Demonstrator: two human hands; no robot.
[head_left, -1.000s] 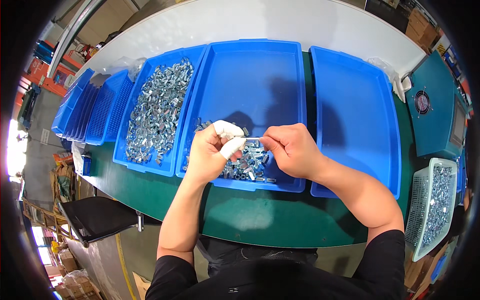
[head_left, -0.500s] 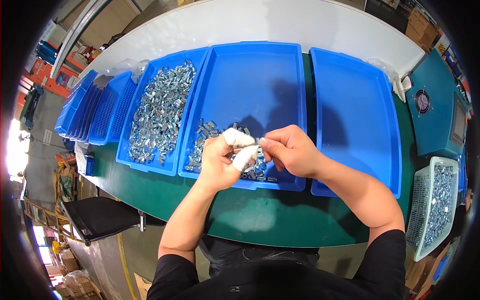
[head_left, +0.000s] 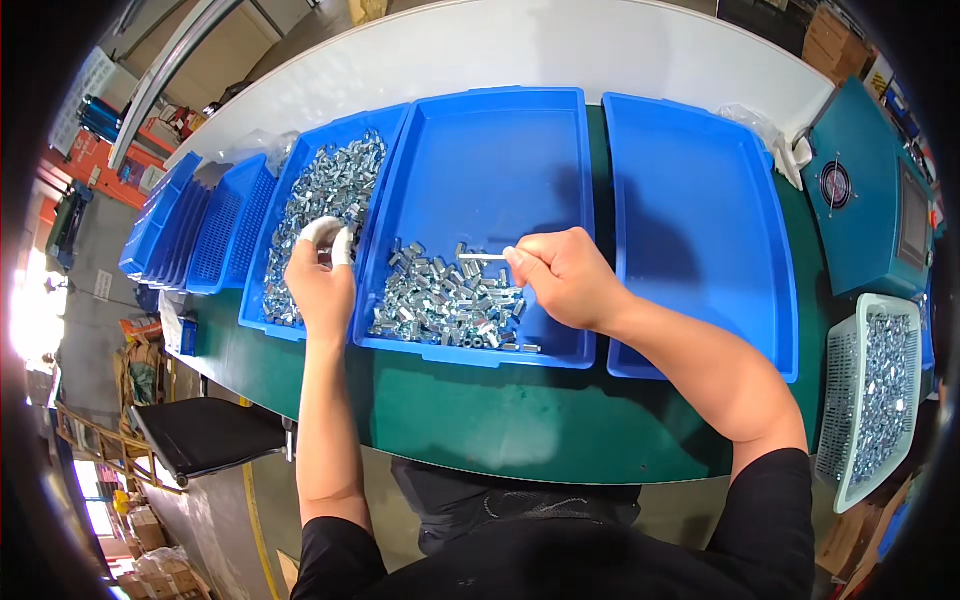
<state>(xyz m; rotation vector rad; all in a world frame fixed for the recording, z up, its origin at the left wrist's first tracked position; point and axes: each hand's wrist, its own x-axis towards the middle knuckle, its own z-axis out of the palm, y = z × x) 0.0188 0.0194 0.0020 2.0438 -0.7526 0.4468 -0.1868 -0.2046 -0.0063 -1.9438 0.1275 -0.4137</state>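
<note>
My left hand (head_left: 325, 275) is over the near part of the left blue tray (head_left: 262, 210). White coverings wrap its thumb and a finger, which curl toward each other among small hexagonal metal nuts (head_left: 335, 180). What lies between their tips, if anything, is hidden. My right hand (head_left: 565, 275) pinches a slim silver metal rod (head_left: 482, 257) by one end, above the middle blue tray (head_left: 480, 150). The rod points left, over a pile of similar long hex nuts (head_left: 440, 300) in that tray's near part.
To the right lies another blue tray (head_left: 700, 180). Nested blue baskets (head_left: 225, 225) stand at the left end of the green table (head_left: 480, 430). A teal machine (head_left: 870, 190) and a pale basket of metal parts (head_left: 840, 410) are at the right. White paneling (head_left: 480, 45) borders the back.
My left hand has moved from beside my right hand to the left tray. My right hand has shifted slightly left, and the rod it holds now shows plainly.
</note>
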